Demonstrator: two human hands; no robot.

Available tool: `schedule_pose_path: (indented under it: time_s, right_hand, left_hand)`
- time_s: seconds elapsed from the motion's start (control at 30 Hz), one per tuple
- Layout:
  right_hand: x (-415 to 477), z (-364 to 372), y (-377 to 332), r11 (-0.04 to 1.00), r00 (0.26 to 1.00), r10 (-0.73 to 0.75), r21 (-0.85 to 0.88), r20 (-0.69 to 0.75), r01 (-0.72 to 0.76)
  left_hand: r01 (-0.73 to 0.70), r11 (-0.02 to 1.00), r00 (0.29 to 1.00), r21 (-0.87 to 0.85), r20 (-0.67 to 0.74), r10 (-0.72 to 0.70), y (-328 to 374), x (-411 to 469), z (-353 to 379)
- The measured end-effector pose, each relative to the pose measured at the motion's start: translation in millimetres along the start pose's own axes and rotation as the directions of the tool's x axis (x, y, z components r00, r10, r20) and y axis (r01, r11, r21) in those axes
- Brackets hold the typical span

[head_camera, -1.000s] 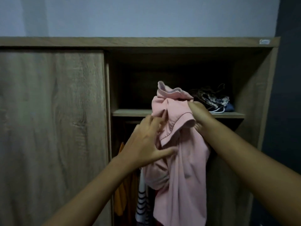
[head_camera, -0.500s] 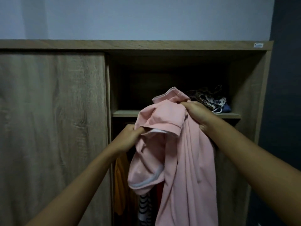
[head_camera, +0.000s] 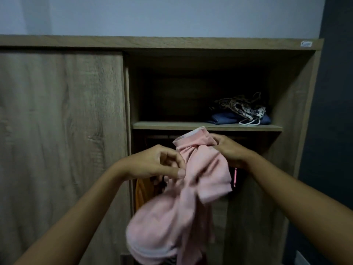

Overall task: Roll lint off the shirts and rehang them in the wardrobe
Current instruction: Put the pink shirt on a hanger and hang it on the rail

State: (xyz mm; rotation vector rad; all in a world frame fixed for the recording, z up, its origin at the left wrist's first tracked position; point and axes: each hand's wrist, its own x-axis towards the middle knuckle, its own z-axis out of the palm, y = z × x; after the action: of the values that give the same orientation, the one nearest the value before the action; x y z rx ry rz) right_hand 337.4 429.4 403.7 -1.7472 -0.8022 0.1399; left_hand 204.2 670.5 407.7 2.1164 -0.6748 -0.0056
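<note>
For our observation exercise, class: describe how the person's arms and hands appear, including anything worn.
No sleeves show: both arms are bare to the frame's edge. The left hand and right hand wear no gloves, and no watch, bracelet or ring is visible.

So the pink shirt (head_camera: 206,169) sits lower now, with its collar under the shelf (head_camera: 162,125) edge instead of up in front of it. The left grip (head_camera: 158,165) goes from flat on the fabric to pinching it beside the collar. The right grip (head_camera: 231,152) drops too, uncovering the blue folded pile (head_camera: 223,118).
</note>
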Motion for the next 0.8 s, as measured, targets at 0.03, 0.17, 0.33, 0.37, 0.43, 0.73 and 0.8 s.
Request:
schedule_pose_path:
  time_s: [0.03,0.17,0.33,0.37,0.43,0.73,0.8]
  right_hand:
    - [0,-2,-1,1.0,1.0,-0.003,0.023,0.019,0.003]
    - [1,2,-3,0.997,0.996,-0.041,0.074,0.074,0.036]
    - [4,3,-10,0.996,0.998,-0.049,0.078,0.036,0.046]
    - [6,2,-10,0.996,0.999,-0.043,0.081,0.025,0.041]
    - [8,2,-14,0.993,0.999,-0.024,0.118,-0.035,0.028]
    - [16,-6,-38,0.987,0.93,-0.007,0.149,-0.368,0.066]
    - [18,-8,-44,0.983,0.874,0.107,0.181,-0.475,-0.022]
  left_hand:
    - [-0.015,0.998,0.999,0.058,-0.034,0.017,0,-3,-2]
    - [-0.09,0.97,0.913,0.224,-0.371,0.17,-6,-6,-7]
    - [0.012,0.889,0.851,0.458,-0.471,0.232,-18,0,-9]
    - [0.001,0.882,0.853,0.471,-0.461,0.245,-20,1,-8]
    - [-0.004,0.894,0.83,0.447,-0.497,0.252,-22,2,-7]
    - [-0.083,0.96,0.901,0.269,-0.391,0.187,-38,-5,25]
    - [-0.092,0.972,0.951,0.216,-0.272,0.151,-38,-8,30]
